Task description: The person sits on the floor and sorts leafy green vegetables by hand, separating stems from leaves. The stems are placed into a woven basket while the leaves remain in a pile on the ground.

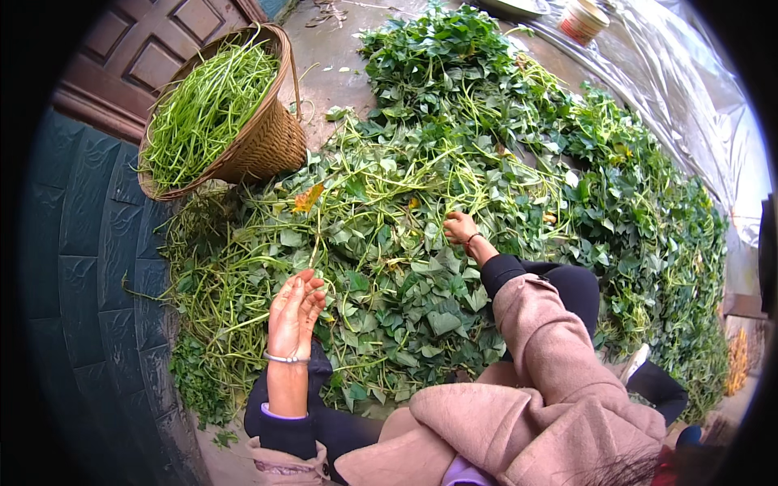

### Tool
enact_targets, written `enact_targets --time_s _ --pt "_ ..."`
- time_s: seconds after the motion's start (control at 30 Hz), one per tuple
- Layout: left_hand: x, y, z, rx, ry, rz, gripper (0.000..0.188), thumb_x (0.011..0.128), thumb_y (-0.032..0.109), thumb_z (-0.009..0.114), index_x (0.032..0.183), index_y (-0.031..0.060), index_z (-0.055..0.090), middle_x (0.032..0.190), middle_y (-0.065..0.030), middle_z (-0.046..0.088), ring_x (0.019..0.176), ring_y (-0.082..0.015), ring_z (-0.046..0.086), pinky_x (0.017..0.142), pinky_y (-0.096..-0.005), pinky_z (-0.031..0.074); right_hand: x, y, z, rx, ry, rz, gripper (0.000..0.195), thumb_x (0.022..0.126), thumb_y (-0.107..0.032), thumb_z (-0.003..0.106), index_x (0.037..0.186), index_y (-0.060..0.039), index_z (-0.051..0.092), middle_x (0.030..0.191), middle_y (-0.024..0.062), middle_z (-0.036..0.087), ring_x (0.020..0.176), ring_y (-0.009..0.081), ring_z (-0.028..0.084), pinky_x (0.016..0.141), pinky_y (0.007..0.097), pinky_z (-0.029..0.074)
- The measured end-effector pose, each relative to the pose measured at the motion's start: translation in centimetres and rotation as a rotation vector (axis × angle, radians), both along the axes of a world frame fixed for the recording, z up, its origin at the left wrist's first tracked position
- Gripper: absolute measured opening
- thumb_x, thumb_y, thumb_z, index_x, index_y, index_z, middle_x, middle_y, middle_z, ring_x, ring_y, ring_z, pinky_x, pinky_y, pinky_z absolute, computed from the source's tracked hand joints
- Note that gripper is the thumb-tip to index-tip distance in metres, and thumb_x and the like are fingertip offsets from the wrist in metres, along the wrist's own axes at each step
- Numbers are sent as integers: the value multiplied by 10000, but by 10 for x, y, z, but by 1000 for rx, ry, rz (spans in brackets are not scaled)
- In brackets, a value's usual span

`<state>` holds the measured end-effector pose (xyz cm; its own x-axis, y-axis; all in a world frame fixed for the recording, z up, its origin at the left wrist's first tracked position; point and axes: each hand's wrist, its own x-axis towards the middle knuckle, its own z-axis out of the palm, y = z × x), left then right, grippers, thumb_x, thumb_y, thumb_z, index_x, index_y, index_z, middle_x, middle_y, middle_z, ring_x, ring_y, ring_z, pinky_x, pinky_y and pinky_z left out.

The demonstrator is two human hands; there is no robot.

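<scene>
My left hand (295,313), with a silver bangle at the wrist, is raised over the near left of the heap and holds a thin vine stem (316,242) between thumb and fingers. A yellow-orange leaf (308,198) shows at the stem's upper end. My right hand (461,228), with a dark cord bracelet, is over the middle of the heap of leafy green vines (442,322). Its fingers are curled near pale green stems; whether they grip one is unclear. Beyond my left hand, a woven basket (267,143) full of green stalks (209,115) stands tilted.
A dark tiled wall (85,285) runs along the left, with a brown panelled door (158,61) behind the basket. Clear plastic sheeting (674,91) covers the far right. A white and red bucket (582,23) stands at the back. The vines spread widely around my legs.
</scene>
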<state>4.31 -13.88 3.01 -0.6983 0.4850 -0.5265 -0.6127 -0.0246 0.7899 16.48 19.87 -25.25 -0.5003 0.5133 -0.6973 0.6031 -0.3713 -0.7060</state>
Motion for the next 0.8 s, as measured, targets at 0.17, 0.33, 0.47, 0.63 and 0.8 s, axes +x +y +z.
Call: enact_targets --time_s 0.17,0.33,0.47,0.63,0.8 --pt "7 5 8 18 -21 -64 338 957 250 540 1192 9 515 976 -62 630 828 -109 612 741 -239 517 -32 -15 -21 -144 200 -524 499 819 -127 631 1243 -41 382 1058 120 589 723 184 651 468 270 419" --pt "4 10 10 35 -13 -69 323 963 243 530 1188 11 518 967 -60 635 816 -104 616 744 -239 520 -49 -30 -21 -96 347 -600 87 872 -138 586 860 -65 540 697 35 604 461 71 424 394 225 306" --pt "2 -1 11 35 26 -43 311 963 233 530 1179 9 527 960 -62 642 810 -100 624 744 -238 525 -74 -98 46 170 472 -297 130 870 -146 618 846 -45 539 702 19 592 511 46 428 447 220 325" --pt "-8 -7 7 27 134 -9 285 952 190 547 1180 20 539 967 -58 654 792 -96 636 732 -230 536 -52 -159 139 447 486 141 268 803 -205 685 816 6 521 654 83 600 590 153 552 556 315 445" --pt "-2 2 -1 -161 402 -161 368 913 194 607 1236 36 532 1081 -83 635 884 -118 618 746 -236 485 -11 -176 218 548 539 448 280 812 -206 684 892 -15 494 698 129 624 616 275 621 566 369 479"
